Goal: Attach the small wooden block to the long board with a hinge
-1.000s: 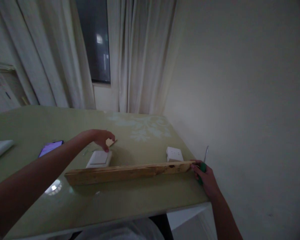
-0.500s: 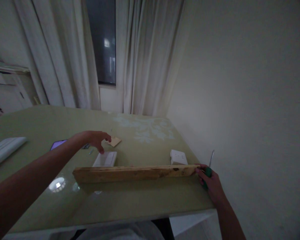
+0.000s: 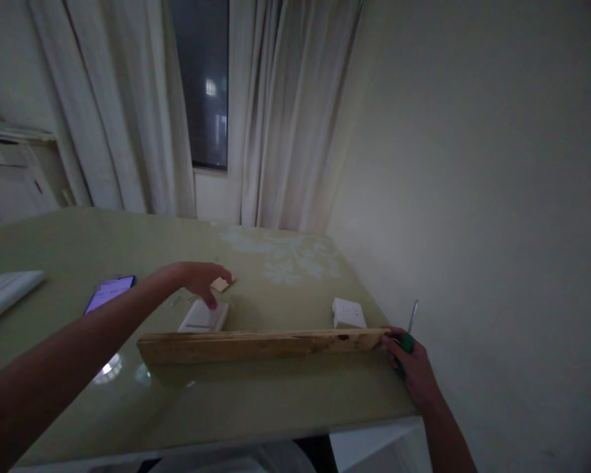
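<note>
My left hand (image 3: 203, 281) reaches over a white wall switch (image 3: 201, 316), thumb and fingers apart. Its fingertips are over a small tan flat piece (image 3: 221, 284); whether they touch it I cannot tell. The thumb hangs at the far edge of the switch. At the right, my right hand (image 3: 412, 364) is closed around a screwdriver (image 3: 406, 342) with a green handle, its metal shaft pointing up. Fingers of that hand also rest against the right end of a long wooden board (image 3: 261, 347), which lies across the table and hides the switch's near edge.
A white wall socket (image 3: 349, 313) stands behind the board's right end. On the left of the green table (image 3: 276, 394) lie a lit phone (image 3: 109, 292) and a long white object (image 3: 8, 295). Small bits lie near the left wrist. A wall (image 3: 473, 230) borders the right side.
My left hand has moved a little to the right, and its fingers cover more of the tan piece. More of the phone shows. My right hand keeps hold of the screwdriver.
</note>
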Motion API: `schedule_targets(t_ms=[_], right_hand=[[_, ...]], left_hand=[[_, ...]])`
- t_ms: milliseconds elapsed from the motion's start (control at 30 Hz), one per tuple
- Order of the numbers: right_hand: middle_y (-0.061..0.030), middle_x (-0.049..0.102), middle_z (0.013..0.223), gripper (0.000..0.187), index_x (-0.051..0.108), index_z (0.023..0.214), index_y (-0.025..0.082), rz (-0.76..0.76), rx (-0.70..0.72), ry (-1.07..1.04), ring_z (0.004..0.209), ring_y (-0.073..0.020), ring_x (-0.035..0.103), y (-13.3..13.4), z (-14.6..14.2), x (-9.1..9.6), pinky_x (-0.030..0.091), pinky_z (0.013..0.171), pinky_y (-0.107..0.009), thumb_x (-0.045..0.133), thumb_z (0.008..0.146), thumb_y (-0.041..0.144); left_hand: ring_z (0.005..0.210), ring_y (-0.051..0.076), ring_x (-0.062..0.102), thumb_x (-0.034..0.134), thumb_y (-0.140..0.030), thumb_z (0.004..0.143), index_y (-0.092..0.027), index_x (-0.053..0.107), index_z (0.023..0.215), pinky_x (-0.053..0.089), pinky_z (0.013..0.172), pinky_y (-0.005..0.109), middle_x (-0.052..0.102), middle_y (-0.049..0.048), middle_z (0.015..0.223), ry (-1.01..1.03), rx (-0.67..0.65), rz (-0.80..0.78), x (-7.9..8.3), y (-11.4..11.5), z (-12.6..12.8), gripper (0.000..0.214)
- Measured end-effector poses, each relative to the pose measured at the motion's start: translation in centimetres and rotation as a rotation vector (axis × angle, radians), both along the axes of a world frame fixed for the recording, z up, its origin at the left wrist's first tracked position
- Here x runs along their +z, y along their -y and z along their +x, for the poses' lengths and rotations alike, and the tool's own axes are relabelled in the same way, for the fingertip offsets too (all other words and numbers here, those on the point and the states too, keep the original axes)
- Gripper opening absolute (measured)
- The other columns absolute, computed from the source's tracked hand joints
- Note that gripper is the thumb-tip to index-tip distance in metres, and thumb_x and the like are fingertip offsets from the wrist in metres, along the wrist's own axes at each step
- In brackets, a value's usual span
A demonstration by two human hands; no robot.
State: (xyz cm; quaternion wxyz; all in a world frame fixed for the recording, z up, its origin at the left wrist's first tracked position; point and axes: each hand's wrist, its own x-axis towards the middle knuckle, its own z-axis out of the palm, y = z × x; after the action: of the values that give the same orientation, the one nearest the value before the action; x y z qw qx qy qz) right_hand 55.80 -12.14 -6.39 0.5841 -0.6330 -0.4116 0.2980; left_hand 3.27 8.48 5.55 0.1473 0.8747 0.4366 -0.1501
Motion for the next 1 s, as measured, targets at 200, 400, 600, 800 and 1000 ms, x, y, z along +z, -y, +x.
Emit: schedule_targets(t_ms=[200,400,600,800,1000], right_hand=[[0.004,0.056,0.061,0.055,0.073,0.106,0.017,0.009,0.009,-0.014,0.054,-0.0117,0.046,0.0,-0.2,0.2,0.036,0.049,-0.024,0.091,0.068,0.054],[0.0039,0.057,0.061,0.055,0.074,0.103,0.018,-0.009,-0.006,-0.015,0.051,-0.0115,0.045,0.0,-0.4,0.6,0.035,0.047,-0.025,0.091,0.066,0.055],[0.0034,0.059,0.063,0.054,0.074,0.102,0.018,0.009,-0.014,0.0,0.053,-0.0114,0.048,-0.2,-0.2,0.3,0.037,0.048,-0.024,0.092,0.065,0.054],[0.005,0.054,0.056,0.054,0.074,0.101,0.018,0.005,-0.015,0.022,0.05,-0.0114,0.045,0.0,-0.4,0.6,0.034,0.047,-0.024,0.091,0.066,0.057],[0.0046,0.057,0.06,0.055,0.074,0.102,0.018,-0.002,-0.017,0.002,0.051,-0.011,0.047,0.1,-0.5,0.7,0.036,0.047,-0.023,0.092,0.065,0.055]], left_hand=[[0.143,0.036,0.054,0.094,-0.043,0.061,-0.023,0.058,0.148,0.042,0.118,0.041,0.055,0.0165,0.158,0.012,0.011,-0.037,0.0,1.3,-2.0,0.096],[0.137,0.037,0.06,0.092,-0.039,0.061,-0.024,0.061,0.145,0.047,0.114,0.043,0.061,0.0162,0.152,-0.05,0.06,-0.016,-0.7,0.0,-4.0,0.091],[0.14,0.032,0.059,0.08,-0.036,0.077,-0.022,0.06,0.145,0.044,0.117,0.04,0.06,0.0159,0.153,0.039,0.028,0.075,-1.1,-1.2,-2.8,0.072],[0.139,0.03,0.058,0.085,-0.039,0.075,-0.02,0.059,0.146,0.044,0.115,0.036,0.06,0.0155,0.152,0.089,-0.024,0.08,-0.8,-0.7,-0.6,0.077],[0.14,0.032,0.056,0.085,-0.039,0.074,-0.023,0.059,0.146,0.042,0.117,0.039,0.059,0.0132,0.154,0.138,-0.006,0.114,-0.5,1.9,-1.8,0.078]])
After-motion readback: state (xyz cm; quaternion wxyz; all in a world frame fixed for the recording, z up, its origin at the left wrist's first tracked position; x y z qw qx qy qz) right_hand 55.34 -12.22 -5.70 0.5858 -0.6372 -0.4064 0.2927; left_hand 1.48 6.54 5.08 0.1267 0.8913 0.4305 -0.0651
